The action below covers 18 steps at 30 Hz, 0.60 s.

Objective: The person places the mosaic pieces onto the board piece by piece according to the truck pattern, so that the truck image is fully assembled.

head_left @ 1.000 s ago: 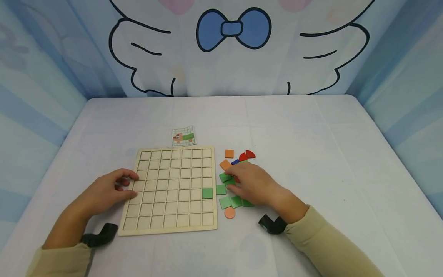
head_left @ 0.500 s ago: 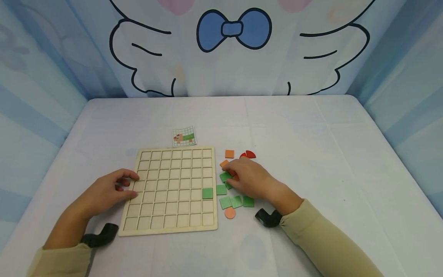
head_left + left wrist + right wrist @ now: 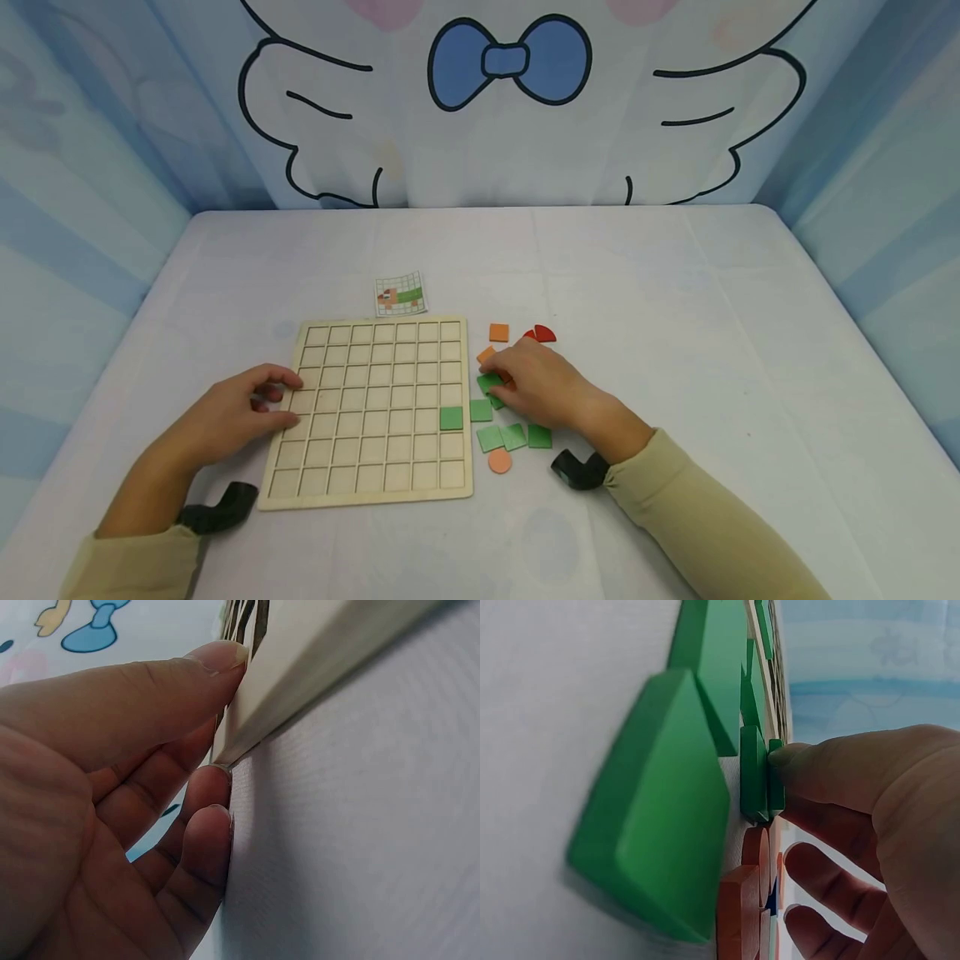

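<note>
My left hand [image 3: 232, 414] rests at the left edge of a wooden grid board [image 3: 367, 502], its thumb and index fingertip touching the rim. In the left wrist view the thumb [image 3: 217, 660] lies on the rim, with other fingers loosely bent beside it. My right hand [image 3: 543, 387] is over the loose pieces right of the board. Its thumb and index finger pinch a green square tile [image 3: 777, 784], which lies close to another green tile [image 3: 753, 774]. One green tile [image 3: 451, 418] sits in a cell of the board's rightmost column.
Several green tiles [image 3: 539, 437], an orange circle [image 3: 499, 461], orange squares [image 3: 498, 332] and red quarter-circles [image 3: 545, 333] lie right of the board. Behind the board is a small pattern card [image 3: 401, 295]. My right hand covers some pieces.
My right hand has shifted slightly left, uncovering a green tile near its wrist, and its thumb and index finger have closed in on a green tile. The left hand stays at the board's edge.
</note>
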Each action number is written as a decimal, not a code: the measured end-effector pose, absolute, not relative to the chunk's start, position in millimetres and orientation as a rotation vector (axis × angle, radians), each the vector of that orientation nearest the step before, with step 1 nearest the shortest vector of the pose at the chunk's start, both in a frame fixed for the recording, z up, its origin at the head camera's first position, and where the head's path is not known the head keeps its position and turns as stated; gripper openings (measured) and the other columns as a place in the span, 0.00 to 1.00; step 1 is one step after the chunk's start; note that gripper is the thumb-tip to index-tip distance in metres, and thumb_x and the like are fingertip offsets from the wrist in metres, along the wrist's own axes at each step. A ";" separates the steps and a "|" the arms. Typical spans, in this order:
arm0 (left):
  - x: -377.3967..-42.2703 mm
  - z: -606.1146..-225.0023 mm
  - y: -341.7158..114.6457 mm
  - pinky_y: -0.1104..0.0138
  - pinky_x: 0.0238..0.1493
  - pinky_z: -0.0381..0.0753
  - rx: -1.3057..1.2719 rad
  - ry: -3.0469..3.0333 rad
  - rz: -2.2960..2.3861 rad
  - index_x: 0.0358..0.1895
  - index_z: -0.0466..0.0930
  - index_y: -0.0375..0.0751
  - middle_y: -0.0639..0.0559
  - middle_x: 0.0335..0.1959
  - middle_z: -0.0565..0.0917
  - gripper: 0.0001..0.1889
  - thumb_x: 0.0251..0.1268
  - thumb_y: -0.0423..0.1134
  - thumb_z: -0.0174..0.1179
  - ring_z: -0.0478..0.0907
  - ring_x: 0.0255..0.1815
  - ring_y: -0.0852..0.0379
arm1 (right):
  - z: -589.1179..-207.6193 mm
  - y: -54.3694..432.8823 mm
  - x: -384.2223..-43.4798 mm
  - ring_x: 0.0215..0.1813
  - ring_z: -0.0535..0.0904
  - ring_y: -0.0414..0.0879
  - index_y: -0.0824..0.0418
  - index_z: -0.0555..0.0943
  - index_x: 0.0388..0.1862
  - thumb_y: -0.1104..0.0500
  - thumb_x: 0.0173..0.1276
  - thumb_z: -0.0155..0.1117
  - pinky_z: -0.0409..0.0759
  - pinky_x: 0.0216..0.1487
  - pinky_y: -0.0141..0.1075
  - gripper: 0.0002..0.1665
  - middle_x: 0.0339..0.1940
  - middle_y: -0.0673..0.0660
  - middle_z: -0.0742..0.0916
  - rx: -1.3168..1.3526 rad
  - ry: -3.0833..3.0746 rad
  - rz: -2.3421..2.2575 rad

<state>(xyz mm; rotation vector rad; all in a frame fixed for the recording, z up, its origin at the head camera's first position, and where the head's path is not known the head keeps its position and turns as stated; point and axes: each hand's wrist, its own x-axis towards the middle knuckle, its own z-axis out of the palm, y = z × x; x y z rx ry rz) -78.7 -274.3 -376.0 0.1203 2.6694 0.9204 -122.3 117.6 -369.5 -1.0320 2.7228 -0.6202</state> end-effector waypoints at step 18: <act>-78.0 -375.0 -272.5 0.55 0.44 0.72 0.112 2.673 0.928 0.57 0.76 0.37 0.42 0.47 0.77 0.23 0.61 0.40 0.70 0.74 0.44 0.46 | -368.2 123.1 -113.4 0.41 0.73 0.45 0.58 0.87 0.46 0.62 0.68 0.67 0.73 0.43 0.36 0.09 0.38 0.47 0.87 -1.061 2.705 -0.662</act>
